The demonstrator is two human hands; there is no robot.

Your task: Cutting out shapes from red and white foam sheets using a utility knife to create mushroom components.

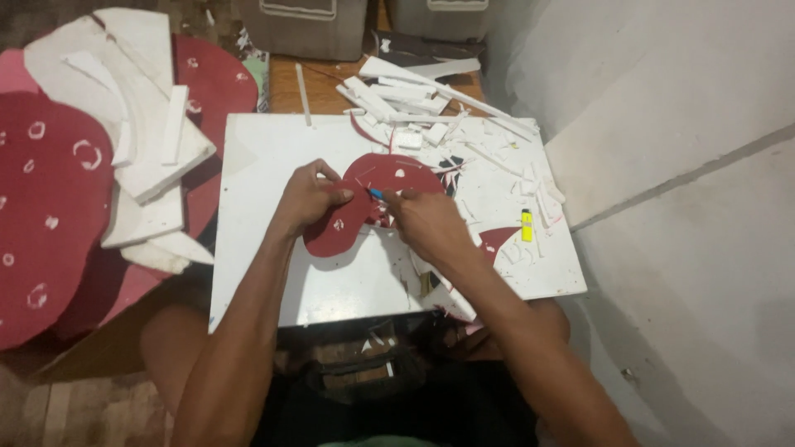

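A dark red cut-out foam shape (389,172) with small white marks lies on a white board (265,165) across my lap. My left hand (310,199) presses down on the shape's left part, fingers bent. My right hand (422,222) grips a thin blue-tipped cutting tool (375,194) whose tip touches the red shape between both hands.
White foam strips and scraps (431,108) litter the board's far right side. A yellow lighter (527,225) lies at the right. Large red shapes (45,215) and white foam pieces (141,124) are stacked on the left. A white wall (679,124) stands at the right, grey bins (302,25) behind.
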